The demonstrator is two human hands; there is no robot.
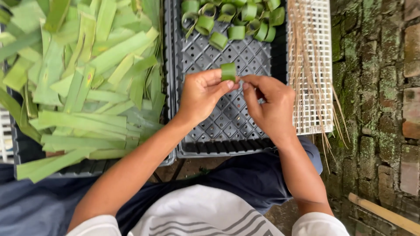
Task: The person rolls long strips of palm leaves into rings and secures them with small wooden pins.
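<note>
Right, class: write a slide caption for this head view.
Both hands pinch a green leaf ring above a black tray.

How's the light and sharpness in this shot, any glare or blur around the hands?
Head view: soft, even daylight with no glare and only faint shadows; the left hand, right hand and the leaf ring they pinch are sharp; the leaf strips look slightly washed out; frame edges bend a little.

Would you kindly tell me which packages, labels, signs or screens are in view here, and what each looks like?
None in view: no packages, labels, signs or screens.
Only containers: a dark grey perforated plastic tray holding green leaf rings, and a white plastic lattice tray to its right under dry straw-coloured sticks.
</note>
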